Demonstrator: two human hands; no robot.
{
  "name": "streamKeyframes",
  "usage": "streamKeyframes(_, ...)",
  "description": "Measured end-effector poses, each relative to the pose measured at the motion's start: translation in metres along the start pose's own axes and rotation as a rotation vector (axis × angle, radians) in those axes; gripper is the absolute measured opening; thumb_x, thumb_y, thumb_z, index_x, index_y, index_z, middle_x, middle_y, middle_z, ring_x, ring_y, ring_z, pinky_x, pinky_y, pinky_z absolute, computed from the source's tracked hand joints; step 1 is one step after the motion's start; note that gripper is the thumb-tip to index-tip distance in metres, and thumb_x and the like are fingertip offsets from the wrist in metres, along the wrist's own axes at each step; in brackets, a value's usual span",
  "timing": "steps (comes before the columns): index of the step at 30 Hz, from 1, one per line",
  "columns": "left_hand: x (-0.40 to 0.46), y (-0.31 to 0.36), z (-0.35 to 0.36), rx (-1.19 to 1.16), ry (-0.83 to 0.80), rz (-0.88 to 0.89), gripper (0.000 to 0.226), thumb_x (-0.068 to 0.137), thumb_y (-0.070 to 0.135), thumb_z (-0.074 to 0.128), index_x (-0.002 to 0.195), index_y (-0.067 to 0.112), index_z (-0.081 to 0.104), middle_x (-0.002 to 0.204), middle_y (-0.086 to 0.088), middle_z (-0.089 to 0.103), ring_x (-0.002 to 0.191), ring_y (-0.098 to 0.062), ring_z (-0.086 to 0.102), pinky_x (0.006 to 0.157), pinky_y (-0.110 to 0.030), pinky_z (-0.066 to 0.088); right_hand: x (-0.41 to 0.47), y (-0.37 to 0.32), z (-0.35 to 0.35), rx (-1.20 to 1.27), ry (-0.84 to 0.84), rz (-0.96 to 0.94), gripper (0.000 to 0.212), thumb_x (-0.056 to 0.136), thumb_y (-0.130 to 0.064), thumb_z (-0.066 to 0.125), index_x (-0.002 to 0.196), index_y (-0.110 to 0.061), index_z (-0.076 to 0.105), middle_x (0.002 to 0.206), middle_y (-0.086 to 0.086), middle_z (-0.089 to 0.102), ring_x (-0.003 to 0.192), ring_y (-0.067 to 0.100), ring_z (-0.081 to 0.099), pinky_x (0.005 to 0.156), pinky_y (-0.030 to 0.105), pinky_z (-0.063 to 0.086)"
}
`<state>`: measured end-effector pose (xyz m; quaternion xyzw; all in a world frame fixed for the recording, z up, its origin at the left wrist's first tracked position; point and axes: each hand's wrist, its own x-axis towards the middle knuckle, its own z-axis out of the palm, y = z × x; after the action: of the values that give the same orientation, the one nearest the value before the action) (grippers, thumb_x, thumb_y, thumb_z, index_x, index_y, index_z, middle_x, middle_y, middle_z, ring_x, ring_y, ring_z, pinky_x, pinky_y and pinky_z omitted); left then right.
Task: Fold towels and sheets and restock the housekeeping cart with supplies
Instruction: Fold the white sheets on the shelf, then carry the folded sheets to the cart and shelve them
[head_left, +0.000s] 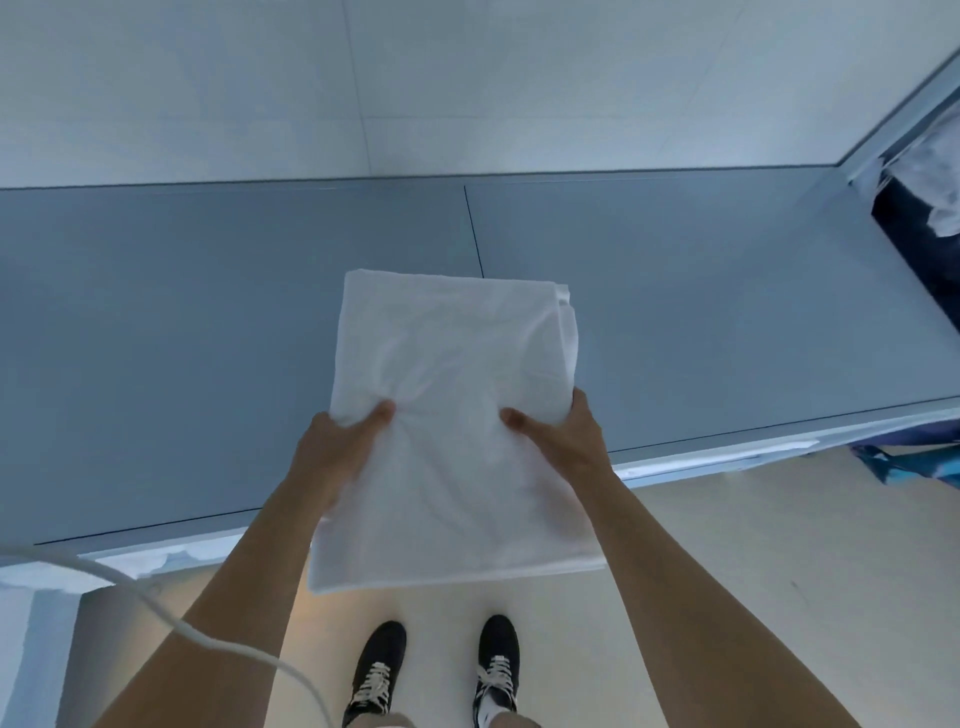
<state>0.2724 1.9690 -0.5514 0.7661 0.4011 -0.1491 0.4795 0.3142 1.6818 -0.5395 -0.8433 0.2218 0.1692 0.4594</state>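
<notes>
A folded white towel (457, 395) is held flat in front of me. Its far half is over the grey table (208, 322) and its near edge hangs past the table's front edge. My left hand (337, 452) grips the towel's left side with the thumb on top. My right hand (561, 441) grips the right side the same way, fingers hidden under the cloth. I cannot tell whether the towel's far end touches the table.
The grey table runs the full width, with a seam (474, 228) down its middle and a pale wall behind. Dark fabric with white cloth (930, 197) lies at the far right. A white cable (171, 618) crosses the lower left. My black shoes (436, 665) stand on the light floor.
</notes>
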Motion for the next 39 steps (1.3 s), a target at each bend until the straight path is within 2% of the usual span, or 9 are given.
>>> streamKeyframes(3,-0.012,0.003,-0.004,0.012,-0.016,-0.002,0.065,0.068,0.070,0.082,0.086,0.009,0.070,0.083,-0.007,0.071,0.086,-0.032,0.072,0.062,-0.032,0.049,-0.026,0.002,0.007,-0.032,0.110,-0.002,0.089,0.051,-0.070,0.085,0.126,-0.039,0.048,0.108,-0.012,0.067,0.104,0.025,0.066,0.089,0.042,0.054)
streamKeyframes(6,-0.036,0.005,-0.003,0.084,-0.001,0.070,0.070,0.070,0.062,0.084,0.108,0.005,0.069,0.103,-0.013,0.073,0.099,-0.033,0.071,0.081,-0.040,0.058,-0.058,0.000,0.015,-0.101,0.214,-0.030,0.083,0.058,-0.067,0.080,0.128,-0.039,0.044,0.108,-0.006,0.069,0.103,0.031,0.065,0.090,0.046,0.054)
streamKeyframes(8,-0.057,0.011,-0.001,0.165,0.026,0.150,0.077,0.070,0.059,0.084,0.118,0.002,0.063,0.114,-0.016,0.070,0.108,-0.035,0.068,0.092,-0.045,0.056,-0.079,-0.001,0.018,-0.125,0.255,-0.032,0.082,0.063,-0.062,0.078,0.131,-0.038,0.040,0.109,-0.001,0.070,0.105,0.034,0.063,0.092,0.048,0.052)
streamKeyframes(15,-0.149,0.036,0.007,0.348,0.075,0.447,0.080,0.073,0.057,0.078,0.122,-0.001,0.054,0.115,-0.019,0.057,0.113,-0.041,0.056,0.094,-0.047,0.049,-0.167,0.014,-0.018,-0.080,0.432,0.045,0.076,0.071,-0.049,0.071,0.137,-0.032,0.039,0.107,0.006,0.069,0.103,0.039,0.062,0.086,0.044,0.050)
streamKeyframes(20,-0.214,0.074,0.023,0.369,-0.016,0.650,0.074,0.076,0.055,0.076,0.120,0.000,0.054,0.113,-0.015,0.056,0.109,-0.039,0.055,0.091,-0.049,0.052,-0.212,0.010,-0.073,-0.074,0.653,0.046,0.081,0.073,-0.055,0.073,0.140,-0.027,0.037,0.110,0.007,0.069,0.104,0.039,0.063,0.085,0.044,0.048)
streamKeyframes(24,-0.280,0.100,0.051,0.377,-0.078,0.872,0.071,0.077,0.055,0.075,0.119,0.003,0.051,0.113,-0.014,0.054,0.109,-0.038,0.053,0.089,-0.051,0.051,-0.242,0.023,-0.124,-0.080,0.859,0.120,0.089,0.081,-0.054,0.069,0.153,-0.026,0.025,0.118,0.011,0.067,0.110,0.039,0.062,0.090,0.044,0.045)
streamKeyframes(29,-0.371,0.121,0.104,0.433,-0.183,1.132,0.068,0.077,0.056,0.073,0.116,0.005,0.051,0.111,-0.013,0.053,0.109,-0.038,0.053,0.087,-0.051,0.048,-0.295,0.068,-0.186,0.001,1.113,0.240,0.078,0.084,-0.053,0.063,0.148,-0.024,0.030,0.106,0.011,0.069,0.100,0.040,0.064,0.075,0.040,0.038)
streamKeyframes(33,-0.441,0.113,0.152,0.455,-0.344,1.213,0.069,0.077,0.056,0.072,0.119,0.004,0.053,0.112,-0.013,0.055,0.111,-0.036,0.054,0.088,-0.049,0.049,-0.340,0.116,-0.235,0.043,1.265,0.349,0.067,0.083,-0.051,0.064,0.136,-0.027,0.032,0.098,0.012,0.069,0.094,0.042,0.063,0.073,0.039,0.033)
streamKeyframes(39,-0.535,0.097,0.228,0.496,-0.506,1.282,0.071,0.078,0.056,0.073,0.122,0.004,0.054,0.113,-0.012,0.056,0.109,-0.035,0.057,0.089,-0.050,0.055,-0.388,0.195,-0.315,0.037,1.366,0.453,0.061,0.079,-0.045,0.067,0.127,-0.025,0.037,0.079,0.003,0.058,0.081,0.039,0.058,0.069,0.040,0.034)
